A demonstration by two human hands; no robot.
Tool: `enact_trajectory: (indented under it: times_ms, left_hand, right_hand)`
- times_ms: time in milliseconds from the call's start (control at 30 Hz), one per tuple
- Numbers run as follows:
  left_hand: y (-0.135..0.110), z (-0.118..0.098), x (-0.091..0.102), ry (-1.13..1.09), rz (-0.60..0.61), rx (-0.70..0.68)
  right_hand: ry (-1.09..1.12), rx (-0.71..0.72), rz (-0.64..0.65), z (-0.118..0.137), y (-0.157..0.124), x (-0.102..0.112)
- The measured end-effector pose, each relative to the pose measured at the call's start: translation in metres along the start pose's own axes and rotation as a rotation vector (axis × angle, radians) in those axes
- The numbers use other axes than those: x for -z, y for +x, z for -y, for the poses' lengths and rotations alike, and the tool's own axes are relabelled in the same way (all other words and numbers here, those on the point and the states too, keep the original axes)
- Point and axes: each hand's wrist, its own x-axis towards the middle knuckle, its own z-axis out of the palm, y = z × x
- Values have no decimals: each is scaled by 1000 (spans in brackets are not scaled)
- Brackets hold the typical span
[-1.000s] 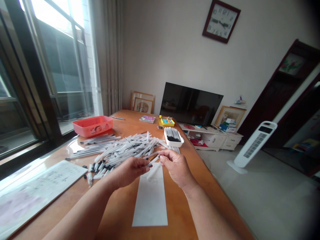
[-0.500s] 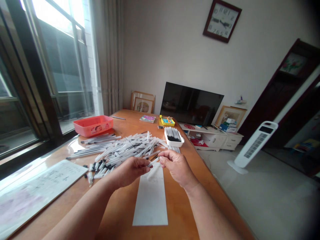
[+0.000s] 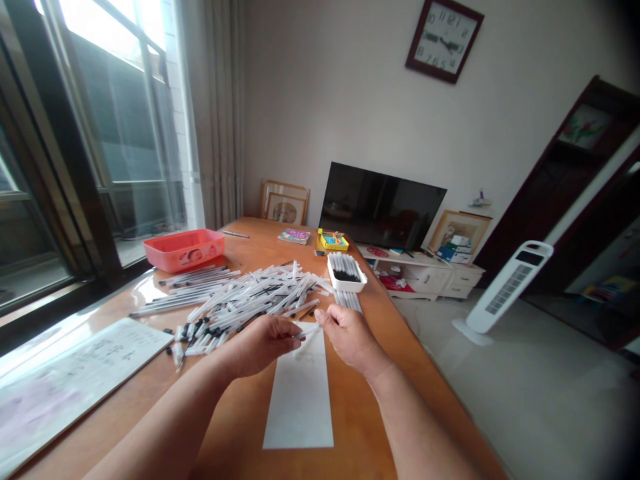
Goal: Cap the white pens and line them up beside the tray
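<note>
My left hand (image 3: 267,343) is closed, its thumb and fingertips pinching a translucent white pen barrel (image 3: 309,330). The fingers of my right hand (image 3: 350,335) are curled in at the barrel's other end, with the thumb along the top. Any smaller part inside the right fingers is hidden. Under both hands lies a long white paper strip (image 3: 299,407). Just beyond them spreads a loose heap of clear pen barrels (image 3: 270,290), mixed with thin black refills. Black and white pen caps (image 3: 200,337) gather at the heap's near left side.
Filled with black-tipped pens, a white tray (image 3: 349,285) stands behind my right hand. A red plastic basket (image 3: 185,252) sits by the window. On the left lies a writing booklet (image 3: 85,387). Farther back are a yellow box (image 3: 333,240) and a small book (image 3: 294,236).
My right hand has turned, its fingers curling more tightly at the barrel's end. The barrel lies flatter between the hands. My left hand has barely moved.
</note>
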Motion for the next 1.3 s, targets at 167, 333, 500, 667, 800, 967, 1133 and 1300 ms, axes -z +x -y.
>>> enact_trajectory:
  times_ms: [167, 333, 500, 667, 800, 967, 1133, 1300]
  left_hand:
    - [1, 5, -1, -12, 42, 37]
    - [1, 10, -1, -14, 27, 38]
    - [0, 7, -2, 4, 40, 20]
    - [0, 4, -1, -24, 51, 44]
    - [0, 7, -1, -59, 31, 63]
    - [2, 11, -5, -38, 3, 59]
    - [1, 1, -6, 2, -18, 65]
    - [-2, -11, -5, 19, -10, 151]
  right_hand:
    - [23, -17, 39, 4, 0, 3]
    - [67, 27, 11, 9, -1, 1]
    - [-38, 19, -45, 5, -2, -1]
    - [72, -23, -17, 5, 0, 2]
    - [207, -31, 58, 6, 1, 3]
    - [72, -4, 7, 5, -1, 0]
    - [-15, 19, -69, 6, 0, -4]
    - [39, 1, -65, 7, 0, -6]
